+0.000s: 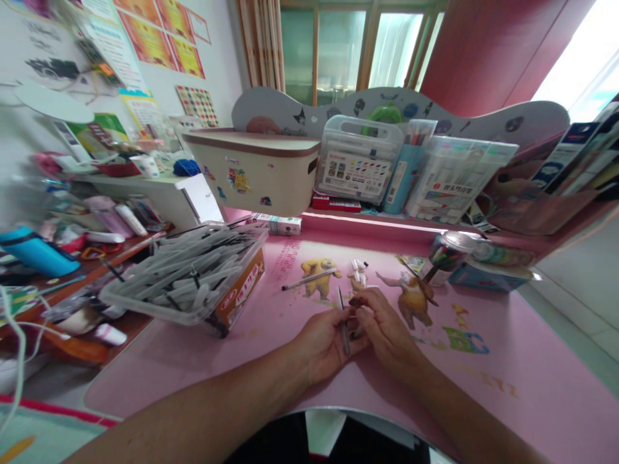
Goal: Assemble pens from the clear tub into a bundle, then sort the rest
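Forearms (232, 396) stretch over the pink worktop (525, 351); the left hand (323, 345) has its fingers gripping a clear-barrelled pen (343, 332); whether the curled right hand (391, 332) holds anything cannot be told. Beyond the fingers, a second pen (309, 280) seems complete; to their left, a box (244, 291) heaped with pen barrels (193, 263) suggests plenty left.

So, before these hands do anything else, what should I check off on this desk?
1. Pen in the left hand: ok, held there.
2. Right hand close by: ok, right beside the left one.
3. Anything in the right fingertips: cannot tell, the fingers hide it.
4. Loose pen on the desk: ok, lying apart from both hands.
5. Long pieces contained in the plastic box: not ok, some stick out past the rim.
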`<state>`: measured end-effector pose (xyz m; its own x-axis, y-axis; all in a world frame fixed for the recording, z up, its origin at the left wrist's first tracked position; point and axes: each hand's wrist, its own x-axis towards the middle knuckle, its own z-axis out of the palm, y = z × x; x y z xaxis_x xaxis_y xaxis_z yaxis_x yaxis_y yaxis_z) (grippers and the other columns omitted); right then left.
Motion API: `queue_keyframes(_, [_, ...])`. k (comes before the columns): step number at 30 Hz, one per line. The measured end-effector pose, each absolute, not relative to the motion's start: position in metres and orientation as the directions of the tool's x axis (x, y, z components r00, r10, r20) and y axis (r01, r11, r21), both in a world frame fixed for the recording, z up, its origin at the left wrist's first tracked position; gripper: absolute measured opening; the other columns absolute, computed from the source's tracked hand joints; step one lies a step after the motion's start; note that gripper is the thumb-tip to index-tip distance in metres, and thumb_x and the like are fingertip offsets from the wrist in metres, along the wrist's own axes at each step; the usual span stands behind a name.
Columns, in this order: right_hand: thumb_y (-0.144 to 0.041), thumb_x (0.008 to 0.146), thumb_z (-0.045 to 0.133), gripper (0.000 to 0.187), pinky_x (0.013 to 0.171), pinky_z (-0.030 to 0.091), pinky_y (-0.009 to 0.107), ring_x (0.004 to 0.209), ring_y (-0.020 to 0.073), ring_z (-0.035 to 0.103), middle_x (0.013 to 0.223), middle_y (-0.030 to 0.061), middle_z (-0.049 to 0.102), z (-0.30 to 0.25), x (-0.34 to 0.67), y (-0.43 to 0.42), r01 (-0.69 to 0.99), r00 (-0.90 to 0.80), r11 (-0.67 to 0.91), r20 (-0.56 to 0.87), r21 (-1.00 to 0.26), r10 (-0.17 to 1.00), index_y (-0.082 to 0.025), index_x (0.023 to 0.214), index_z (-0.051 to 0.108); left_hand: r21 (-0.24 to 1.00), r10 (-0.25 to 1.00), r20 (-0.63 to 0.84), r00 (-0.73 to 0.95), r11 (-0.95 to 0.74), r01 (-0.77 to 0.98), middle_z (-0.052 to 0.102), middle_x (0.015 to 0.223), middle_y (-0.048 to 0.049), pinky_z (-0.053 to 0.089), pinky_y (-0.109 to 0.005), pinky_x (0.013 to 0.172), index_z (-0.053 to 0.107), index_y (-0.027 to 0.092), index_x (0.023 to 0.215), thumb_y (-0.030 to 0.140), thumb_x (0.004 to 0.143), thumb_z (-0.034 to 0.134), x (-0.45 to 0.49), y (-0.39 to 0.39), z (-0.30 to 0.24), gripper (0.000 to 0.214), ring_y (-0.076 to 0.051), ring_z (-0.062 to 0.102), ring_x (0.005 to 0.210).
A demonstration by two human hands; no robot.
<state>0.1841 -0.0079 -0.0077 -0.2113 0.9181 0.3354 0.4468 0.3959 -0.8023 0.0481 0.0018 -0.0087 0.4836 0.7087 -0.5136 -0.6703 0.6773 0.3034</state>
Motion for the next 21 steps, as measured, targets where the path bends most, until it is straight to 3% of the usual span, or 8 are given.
queue_keyframes(5, [-0.032, 0.097, 0.041, 0.019, 0.086, 0.043, 0.036, 0.095, 0.0226, 0.055, 0.098, 0.0058, 0.06, -0.009, 0.193, -0.003, 0.466, -0.036, 0.286, 0.305, -0.837, 0.952, -0.025, 0.099, 0.058, 0.413, 0.707, -0.517, 0.482, 0.699, -0.584, 0.066, 0.075, -0.0103, 0.055, -0.025, 0.065, 0.062, 0.008, 0.094, 0.006, 0.088, 0.05, 0.041, 0.002, -0.001, 0.014, -0.015, 0.067, 0.063])
queue_keyframes(12, [-0.03, 0.09, 0.049, 0.017, 0.083, 0.044, 0.04, 0.092, 0.0253, 0.057, 0.099, 0.0079, 0.062, -0.018, 0.204, 0.006, 0.551, -0.059, 0.307, 0.331, -0.776, 0.942, -0.023, 0.1, 0.061, 0.693, 0.772, -0.414, 0.482, 0.611, -0.383, 0.063, 0.07, -0.0053, 0.04, -0.016, 0.047, 0.064, 0.011, 0.082, 0.003, 0.08, 0.051, 0.03, -0.012, 0.035, 0.016, -0.008, 0.055, 0.053])
queue_keyframes(18, [-0.027, 0.088, 0.05, 0.013, 0.08, 0.045, 0.039, 0.087, 0.0239, 0.058, 0.097, 0.0067, 0.06, -0.021, 0.207, 0.007, 0.57, -0.058, 0.282, 0.304, -0.772, 0.951, -0.022, 0.097, 0.058, 0.822, 0.832, -0.263, 0.488, 0.458, -0.337, 0.064, 0.072, -0.0051, 0.036, -0.017, 0.049, 0.066, 0.015, 0.077, 0.017, 0.077, 0.066, 0.001, -0.037, 0.082, 0.002, -0.008, 0.053, 0.054])
queue_keyframes(21, [-0.027, 0.088, 0.05, 0.014, 0.078, 0.046, 0.037, 0.085, 0.0228, 0.058, 0.097, 0.0061, 0.058, -0.022, 0.208, 0.008, 0.579, -0.063, 0.274, 0.292, -0.768, 0.954, -0.021, 0.097, 0.058, 0.888, 0.897, -0.137, 0.421, 0.299, -0.348, 0.066, 0.075, -0.0068, 0.04, -0.018, 0.051, 0.07, 0.016, 0.082, 0.023, 0.077, 0.071, -0.031, -0.051, 0.105, 0.008, -0.01, 0.054, 0.058])
